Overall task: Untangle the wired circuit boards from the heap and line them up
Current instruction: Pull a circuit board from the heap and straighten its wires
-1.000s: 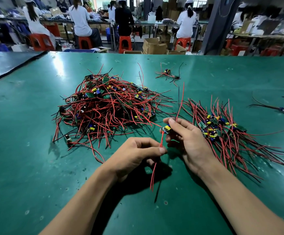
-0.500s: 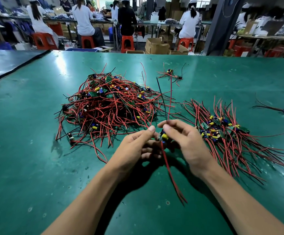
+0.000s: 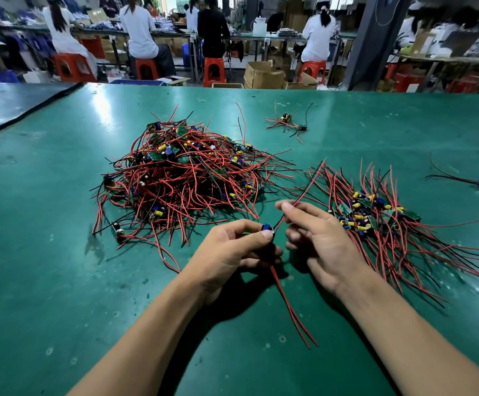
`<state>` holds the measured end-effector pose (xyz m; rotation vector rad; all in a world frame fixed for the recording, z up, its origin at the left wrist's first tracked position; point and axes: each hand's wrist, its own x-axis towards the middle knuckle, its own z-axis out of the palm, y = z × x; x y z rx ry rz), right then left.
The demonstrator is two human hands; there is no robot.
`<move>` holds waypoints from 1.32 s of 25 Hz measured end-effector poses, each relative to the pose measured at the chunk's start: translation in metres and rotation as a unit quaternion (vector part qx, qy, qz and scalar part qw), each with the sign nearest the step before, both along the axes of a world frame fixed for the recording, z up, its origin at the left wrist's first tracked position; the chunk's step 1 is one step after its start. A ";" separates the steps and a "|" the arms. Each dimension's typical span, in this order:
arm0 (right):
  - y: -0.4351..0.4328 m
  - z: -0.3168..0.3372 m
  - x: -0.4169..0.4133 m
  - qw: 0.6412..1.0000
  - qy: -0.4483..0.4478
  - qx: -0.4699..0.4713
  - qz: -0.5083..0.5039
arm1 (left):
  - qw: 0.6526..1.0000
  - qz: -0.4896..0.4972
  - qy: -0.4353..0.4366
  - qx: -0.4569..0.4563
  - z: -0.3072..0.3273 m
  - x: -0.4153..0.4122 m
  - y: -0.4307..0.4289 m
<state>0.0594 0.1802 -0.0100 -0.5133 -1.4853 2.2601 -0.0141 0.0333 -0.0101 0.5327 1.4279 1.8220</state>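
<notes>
A green table (image 3: 46,267) spreads under and round the left hand (image 3: 232,252) and the right hand (image 3: 324,247), with a pale glare of light (image 3: 104,110) on it well beyond the left hand and a darker table (image 3: 9,107) butting it farther left. Far beyond both hands, people (image 3: 139,27) sit backs turned on red stools (image 3: 214,70) at long benches (image 3: 241,38), with open cardboard boxes (image 3: 264,75) on the floor. Beyond the right hand rises a dark pillar (image 3: 368,44), cluttered shelves (image 3: 447,50) to its right.

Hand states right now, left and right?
Left hand: pinching the circuit board.
Right hand: pinching that board's red wire.
</notes>
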 end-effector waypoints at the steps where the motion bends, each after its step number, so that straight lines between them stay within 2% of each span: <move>1: 0.004 -0.001 0.000 1.000 0.002 -0.004 -0.015 | 1.000 -0.001 0.004 -0.004 0.000 0.000 0.000; 16: -0.003 -0.003 0.004 0.989 -0.035 0.136 0.044 | 0.993 0.001 0.104 -0.047 -0.006 0.001 0.005; 19: 0.003 -0.004 0.006 0.981 -0.041 0.164 0.098 | 0.994 0.024 0.098 -0.029 -0.005 0.004 0.005; 22: 0.008 -0.004 0.009 0.978 -0.028 0.154 0.140 | 0.995 0.022 0.095 -0.021 -0.005 0.005 0.004; 28: 0.010 -0.009 0.007 0.976 -0.038 0.166 0.134 | 0.994 0.036 0.096 -0.027 -0.004 0.007 0.005; 33: 0.009 -0.007 0.007 0.973 -0.038 0.115 0.194 | 0.992 0.038 0.113 -0.037 -0.004 0.007 0.004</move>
